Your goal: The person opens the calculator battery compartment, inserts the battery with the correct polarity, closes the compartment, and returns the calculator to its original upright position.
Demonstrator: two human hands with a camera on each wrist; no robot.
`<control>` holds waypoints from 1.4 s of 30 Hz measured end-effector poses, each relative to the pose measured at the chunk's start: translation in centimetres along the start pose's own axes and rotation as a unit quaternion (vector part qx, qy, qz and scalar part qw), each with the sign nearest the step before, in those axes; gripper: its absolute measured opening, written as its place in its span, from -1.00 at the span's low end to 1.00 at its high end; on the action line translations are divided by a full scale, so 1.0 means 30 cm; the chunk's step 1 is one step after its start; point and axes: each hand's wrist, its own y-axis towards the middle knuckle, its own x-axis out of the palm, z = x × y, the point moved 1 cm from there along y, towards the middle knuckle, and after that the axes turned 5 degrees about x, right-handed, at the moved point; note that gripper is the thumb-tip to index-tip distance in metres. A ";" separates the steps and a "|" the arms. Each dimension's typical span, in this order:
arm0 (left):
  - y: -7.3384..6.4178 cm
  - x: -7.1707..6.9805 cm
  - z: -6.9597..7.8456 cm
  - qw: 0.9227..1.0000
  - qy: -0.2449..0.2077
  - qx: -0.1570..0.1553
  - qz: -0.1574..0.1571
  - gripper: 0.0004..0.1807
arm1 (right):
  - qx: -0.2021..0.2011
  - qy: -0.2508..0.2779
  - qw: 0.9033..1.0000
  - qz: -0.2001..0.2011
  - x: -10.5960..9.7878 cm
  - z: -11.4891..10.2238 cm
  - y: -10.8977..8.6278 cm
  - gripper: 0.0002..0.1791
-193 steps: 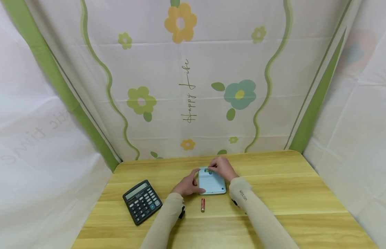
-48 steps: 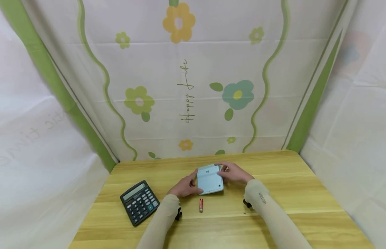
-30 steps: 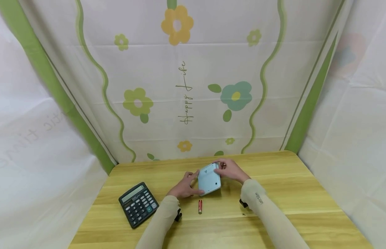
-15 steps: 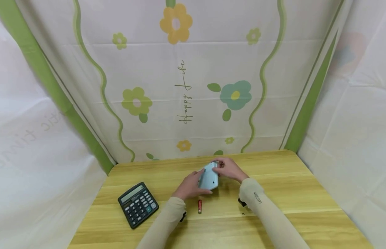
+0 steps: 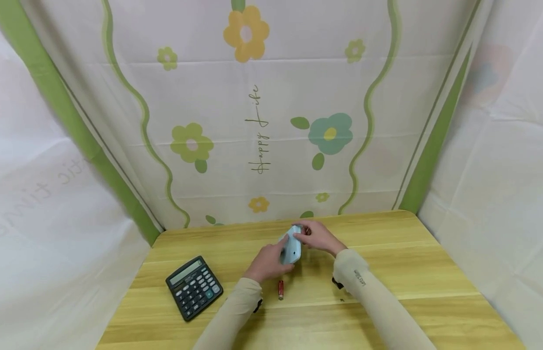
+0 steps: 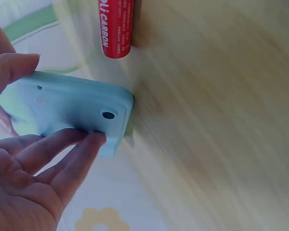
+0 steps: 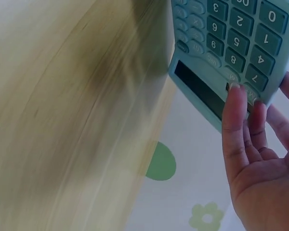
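A light blue calculator (image 5: 292,248) is tilted up on edge near the table's back, its back facing the person in the head view. My left hand (image 5: 268,263) grips its left side; in the left wrist view, fingertips (image 6: 98,138) press against the casing near a dark round spot. My right hand (image 5: 319,236) pinches the upper end, thumb on the back. In the right wrist view its fingers touch the front beside the dark, blank display (image 7: 197,89), with the number keys facing that camera. A red battery (image 5: 281,289) lies on the table just in front of the left hand.
A black calculator (image 5: 194,288) lies face up at the left of the wooden table (image 5: 407,272). A tiny dark bit (image 5: 341,300) lies near the right wrist. A flower-printed white curtain (image 5: 271,146) stands behind the table and white cloth hangs at both sides.
The light blue calculator lay face down with my right hand at a green battery in its back; since then it has been tilted upright. My left hand has shifted its grip inward.
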 end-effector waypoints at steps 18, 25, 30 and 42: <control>-0.002 -0.024 0.015 1.000 -0.011 -0.007 0.012 -0.10 | 0.003 -0.002 1.000 0.007 0.030 -0.037 0.012 -0.38; -0.008 -0.027 -0.016 0.998 -0.033 -0.014 0.047 -0.39 | 0.001 0.018 1.000 -0.011 0.027 -0.026 0.008 -0.32; -0.017 -0.037 -0.024 0.997 -0.062 -0.029 0.045 -0.42 | -0.012 -0.012 1.000 0.020 0.025 -0.015 0.006 -0.34; -0.023 -0.033 -0.057 0.989 -0.132 -0.047 0.038 -0.45 | 0.017 -0.030 0.997 0.076 0.016 0.039 0.018 -0.33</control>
